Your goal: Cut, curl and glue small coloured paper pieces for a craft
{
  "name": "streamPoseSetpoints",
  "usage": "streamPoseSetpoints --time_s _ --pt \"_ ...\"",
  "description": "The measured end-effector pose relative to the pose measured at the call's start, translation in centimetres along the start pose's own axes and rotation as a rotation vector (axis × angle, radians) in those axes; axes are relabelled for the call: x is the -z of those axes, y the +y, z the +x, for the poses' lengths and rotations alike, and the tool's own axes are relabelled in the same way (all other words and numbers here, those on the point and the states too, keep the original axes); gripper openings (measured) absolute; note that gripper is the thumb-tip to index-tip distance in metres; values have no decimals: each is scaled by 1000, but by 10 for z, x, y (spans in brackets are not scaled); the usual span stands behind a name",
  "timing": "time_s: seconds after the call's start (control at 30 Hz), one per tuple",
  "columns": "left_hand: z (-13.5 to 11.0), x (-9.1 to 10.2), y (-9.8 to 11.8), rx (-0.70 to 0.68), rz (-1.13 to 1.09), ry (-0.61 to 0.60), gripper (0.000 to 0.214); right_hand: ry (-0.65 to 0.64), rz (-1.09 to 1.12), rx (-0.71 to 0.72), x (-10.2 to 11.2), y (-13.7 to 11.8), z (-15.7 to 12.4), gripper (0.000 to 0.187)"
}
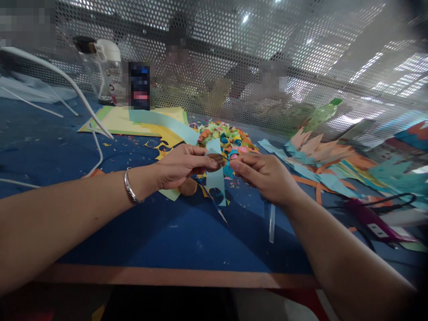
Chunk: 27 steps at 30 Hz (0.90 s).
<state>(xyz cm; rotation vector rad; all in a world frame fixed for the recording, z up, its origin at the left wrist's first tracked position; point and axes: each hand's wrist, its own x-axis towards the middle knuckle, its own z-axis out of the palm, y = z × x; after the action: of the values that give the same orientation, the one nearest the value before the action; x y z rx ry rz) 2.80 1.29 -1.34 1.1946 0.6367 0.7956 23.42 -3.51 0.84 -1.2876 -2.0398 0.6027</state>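
Over the blue table, my left hand (182,165) is closed, with thumb and fingers gripping a round brown disc (216,158). A light blue paper strip (214,179) passes behind the disc; whether it is held too I cannot tell. My right hand (262,174) is pinched close to the disc's right edge. A thin dark tip shows between the hands, but what the right fingers hold is mostly hidden. Below my left hand rests another brown round piece (187,187). A slim blue tool with a pointed metal tip (220,215) lies beside it.
Behind my hands is a pile of colourful paper curls (230,133). Coloured sheets (133,120), a phone (139,84) and a white-lidded bottle (112,67) stand at back left. Paper strips (329,176) and a purple power strip (376,220) lie right. A perforated metal screen (214,53) rises behind.
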Motion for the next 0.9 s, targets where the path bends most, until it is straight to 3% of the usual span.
streamPoseSetpoints --time_s 0.23,0.4,0.6,0.77,0.9 --pt "0 -2 1 -12 36 40 13 72 72 -74 -3 5 -1 54" --pt "-4 -5 1 -26 138 -14 12 89 236 -103 -11 5 0 46" --pt "-6 -4 -3 -12 196 -94 14 60 234 -71 -18 -3 1 41" --pt "-7 -7 -6 48 101 -32 22 83 250 -81 -18 -2 1 37" --pt "-6 -7 -7 -2 65 14 27 129 242 -72 -18 0 1 32"
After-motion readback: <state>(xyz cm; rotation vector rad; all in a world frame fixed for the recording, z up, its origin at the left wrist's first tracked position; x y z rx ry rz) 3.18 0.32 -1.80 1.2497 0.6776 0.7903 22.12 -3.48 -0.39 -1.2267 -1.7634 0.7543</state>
